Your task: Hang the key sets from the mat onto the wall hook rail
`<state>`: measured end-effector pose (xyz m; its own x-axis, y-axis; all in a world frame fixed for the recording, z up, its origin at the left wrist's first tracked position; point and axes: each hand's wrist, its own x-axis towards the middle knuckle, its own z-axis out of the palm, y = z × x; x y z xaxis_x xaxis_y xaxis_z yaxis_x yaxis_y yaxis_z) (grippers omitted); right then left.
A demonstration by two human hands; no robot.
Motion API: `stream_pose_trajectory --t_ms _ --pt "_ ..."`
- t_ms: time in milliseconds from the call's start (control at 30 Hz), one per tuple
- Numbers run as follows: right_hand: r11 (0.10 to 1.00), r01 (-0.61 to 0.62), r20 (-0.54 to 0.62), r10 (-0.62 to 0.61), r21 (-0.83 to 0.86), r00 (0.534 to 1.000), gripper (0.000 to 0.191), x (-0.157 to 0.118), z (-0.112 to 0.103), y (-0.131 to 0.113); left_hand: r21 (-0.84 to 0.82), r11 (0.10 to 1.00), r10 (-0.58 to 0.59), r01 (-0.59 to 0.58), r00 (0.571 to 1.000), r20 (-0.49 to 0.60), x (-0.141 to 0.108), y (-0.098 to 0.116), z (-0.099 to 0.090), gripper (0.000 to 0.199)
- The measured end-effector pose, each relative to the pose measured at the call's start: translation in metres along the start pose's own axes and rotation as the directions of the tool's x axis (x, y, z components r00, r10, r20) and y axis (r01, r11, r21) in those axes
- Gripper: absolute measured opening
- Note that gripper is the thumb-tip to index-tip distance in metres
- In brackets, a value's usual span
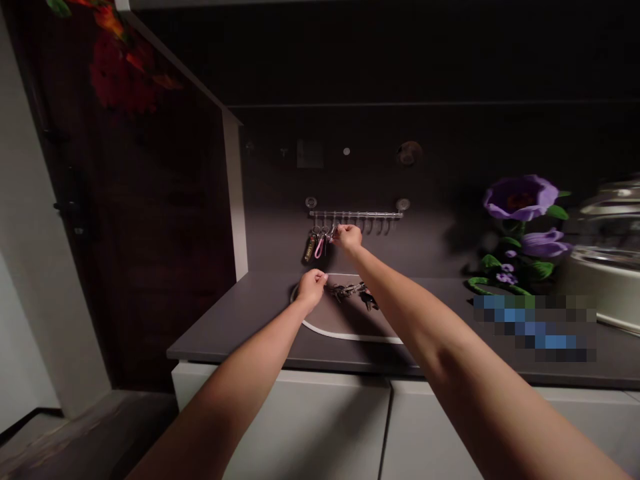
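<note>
My right hand (350,237) is raised to a clear hook rail (356,215) on the back wall. Its fingers pinch what looks like a key ring at one of the left-hand hooks. Beside it hang keys with a pink strap (319,248) and a dark key fob with lettering (309,249). Lower down, my left hand (313,288) hovers over the left part of a white-rimmed tray (350,337), thumb and fingers closed together; anything between them is too small to make out. Several keys (349,291) lie in the tray, partly hidden by my right forearm.
The tray stands on a grey countertop (220,327) above white cabinets (320,413). Purple artificial flowers (521,199) and a cream container with a clear lid (613,287) stand at the right. A dark door (150,253) is on the left; an overhead cabinet (380,53) juts out above.
</note>
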<state>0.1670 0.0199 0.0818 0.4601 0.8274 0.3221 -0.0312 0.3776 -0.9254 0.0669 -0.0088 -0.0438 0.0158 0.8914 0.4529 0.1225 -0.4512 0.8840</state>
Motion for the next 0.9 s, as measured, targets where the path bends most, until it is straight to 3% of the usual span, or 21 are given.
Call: stream_pose_trajectory --t_ms 233,900 --pt "1.000 -0.028 -0.075 0.029 0.013 0.997 0.014 0.017 0.012 0.008 -0.037 0.998 -0.055 0.054 0.998 -0.011 0.002 0.001 0.000 0.014" --pt "0.990 -0.117 -0.018 0.119 0.082 0.993 0.011 0.022 0.009 0.008 -0.018 0.998 -0.054 0.054 0.999 0.003 0.002 0.001 0.001 0.013"
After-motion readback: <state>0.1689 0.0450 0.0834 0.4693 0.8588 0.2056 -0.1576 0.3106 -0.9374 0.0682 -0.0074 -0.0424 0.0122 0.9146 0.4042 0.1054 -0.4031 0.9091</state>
